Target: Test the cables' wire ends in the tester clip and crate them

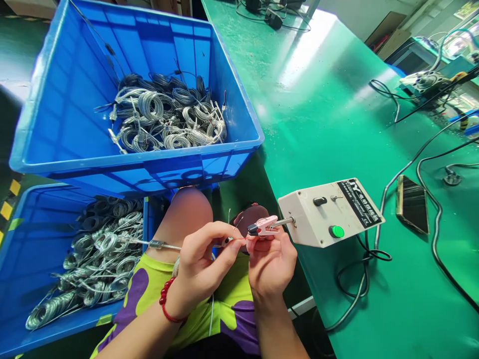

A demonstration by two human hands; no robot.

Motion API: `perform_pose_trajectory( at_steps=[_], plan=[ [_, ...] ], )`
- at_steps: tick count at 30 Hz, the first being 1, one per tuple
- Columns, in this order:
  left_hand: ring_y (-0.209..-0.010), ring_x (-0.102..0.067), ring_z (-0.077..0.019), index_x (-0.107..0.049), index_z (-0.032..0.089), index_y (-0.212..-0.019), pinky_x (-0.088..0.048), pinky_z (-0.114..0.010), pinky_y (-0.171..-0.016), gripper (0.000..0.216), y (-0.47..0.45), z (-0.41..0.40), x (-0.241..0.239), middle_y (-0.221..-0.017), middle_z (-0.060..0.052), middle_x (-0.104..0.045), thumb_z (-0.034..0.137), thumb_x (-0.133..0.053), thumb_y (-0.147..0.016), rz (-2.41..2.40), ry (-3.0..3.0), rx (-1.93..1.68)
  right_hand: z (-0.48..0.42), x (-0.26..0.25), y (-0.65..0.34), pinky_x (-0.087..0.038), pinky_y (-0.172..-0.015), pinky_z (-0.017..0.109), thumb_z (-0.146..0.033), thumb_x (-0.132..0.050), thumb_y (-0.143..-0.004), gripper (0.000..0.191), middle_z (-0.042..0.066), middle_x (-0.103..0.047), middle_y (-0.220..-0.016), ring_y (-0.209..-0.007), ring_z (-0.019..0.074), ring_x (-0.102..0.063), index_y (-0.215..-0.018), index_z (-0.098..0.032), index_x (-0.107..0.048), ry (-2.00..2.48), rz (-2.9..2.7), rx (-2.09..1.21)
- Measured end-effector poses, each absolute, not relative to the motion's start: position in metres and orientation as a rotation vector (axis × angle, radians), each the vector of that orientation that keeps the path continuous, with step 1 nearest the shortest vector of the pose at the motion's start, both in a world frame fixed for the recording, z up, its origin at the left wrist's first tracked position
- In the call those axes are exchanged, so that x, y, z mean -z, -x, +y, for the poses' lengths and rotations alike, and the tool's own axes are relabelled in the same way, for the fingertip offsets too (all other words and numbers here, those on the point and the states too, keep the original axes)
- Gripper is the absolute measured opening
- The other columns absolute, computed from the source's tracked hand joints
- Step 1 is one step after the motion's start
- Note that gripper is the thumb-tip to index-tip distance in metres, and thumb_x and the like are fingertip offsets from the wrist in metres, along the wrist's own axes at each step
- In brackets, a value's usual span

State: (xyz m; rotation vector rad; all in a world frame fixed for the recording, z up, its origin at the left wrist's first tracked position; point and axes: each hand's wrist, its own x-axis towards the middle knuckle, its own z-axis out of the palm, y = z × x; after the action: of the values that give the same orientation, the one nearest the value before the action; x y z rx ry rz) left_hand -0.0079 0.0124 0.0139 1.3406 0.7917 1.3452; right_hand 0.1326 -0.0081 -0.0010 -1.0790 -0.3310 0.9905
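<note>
My left hand, with a red bead bracelet on the wrist, pinches the end of a clear-sheathed cable between thumb and forefinger. A small block on this cable lies over my knee. Close beside it, my right hand is closed at the fingertips on the cable's thin red wire. Just above the right fingertips is a pink clip with black tips, fixed on a metal shaft. The shaft comes out of a beige machine box with a black knob, a toggle switch and a green button.
A large blue crate holds coiled clear and dark cables; a second blue crate with more coils stands lower left. The green table bears black cords, a dark flat block and equipment at far right.
</note>
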Motion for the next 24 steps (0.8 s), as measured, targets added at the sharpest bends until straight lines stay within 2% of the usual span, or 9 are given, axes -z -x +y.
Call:
perform_pose_trajectory(
  at_steps=[3, 6, 10, 15, 24],
  plan=[
    [-0.097, -0.082, -0.0214, -0.083, 0.023, -0.118, -0.065, -0.028, -0.082, 0.015, 0.006, 0.015, -0.013, -0.107, -0.008, -0.086, 0.013, -0.079, -0.108, 0.773, -1.387, -1.384, 0.000, -0.011, -0.138, -0.050, -0.049, 0.024, -0.055, -0.086, -0.086, 0.043, 0.003, -0.073, -0.080, -0.056, 0.0140, -0.054, -0.114, -0.022, -0.089, 0.952, -0.244, -1.195],
    [-0.097, -0.081, -0.0204, -0.082, 0.023, -0.113, -0.064, -0.027, -0.077, 0.009, 0.002, 0.017, -0.013, -0.116, -0.010, -0.086, 0.016, -0.078, -0.109, 0.831, -1.338, -1.384, 0.001, -0.012, -0.140, -0.043, -0.043, 0.021, -0.060, -0.092, -0.088, 0.043, -0.005, -0.056, -0.065, -0.049, 0.0107, -0.037, -0.108, -0.023, -0.087, 0.877, -0.283, -1.267],
    [-0.081, -0.076, -0.0134, -0.081, 0.026, -0.114, -0.059, -0.023, -0.067, 0.010, -0.002, 0.015, -0.012, -0.123, -0.006, -0.088, 0.018, -0.077, -0.111, 0.844, -1.224, -1.315, 0.001, -0.008, -0.135, -0.038, -0.041, 0.015, -0.066, -0.098, -0.086, 0.047, -0.011, -0.040, -0.059, -0.047, 0.0068, -0.020, -0.103, -0.024, -0.087, 0.820, -0.278, -1.269],
    [-0.072, -0.071, -0.0118, -0.082, 0.025, -0.114, -0.057, -0.024, -0.064, 0.007, -0.003, 0.014, -0.012, -0.119, -0.006, -0.090, 0.020, -0.078, -0.111, 0.885, -1.207, -1.270, 0.004, -0.011, -0.130, -0.043, -0.047, 0.011, -0.060, -0.106, -0.080, 0.044, -0.012, -0.037, -0.056, -0.050, 0.0060, -0.019, -0.096, -0.023, -0.088, 0.810, -0.211, -1.234],
    [-0.066, -0.068, -0.0123, -0.082, 0.021, -0.108, -0.053, -0.025, -0.058, 0.004, -0.003, 0.014, -0.012, -0.118, -0.010, -0.091, 0.024, -0.080, -0.109, 0.928, -1.224, -1.255, 0.002, -0.008, -0.132, -0.039, -0.044, 0.014, -0.064, -0.102, -0.083, 0.047, -0.013, -0.038, -0.055, -0.045, 0.0057, -0.020, -0.099, -0.023, -0.085, 0.832, -0.238, -1.241]
  ],
)
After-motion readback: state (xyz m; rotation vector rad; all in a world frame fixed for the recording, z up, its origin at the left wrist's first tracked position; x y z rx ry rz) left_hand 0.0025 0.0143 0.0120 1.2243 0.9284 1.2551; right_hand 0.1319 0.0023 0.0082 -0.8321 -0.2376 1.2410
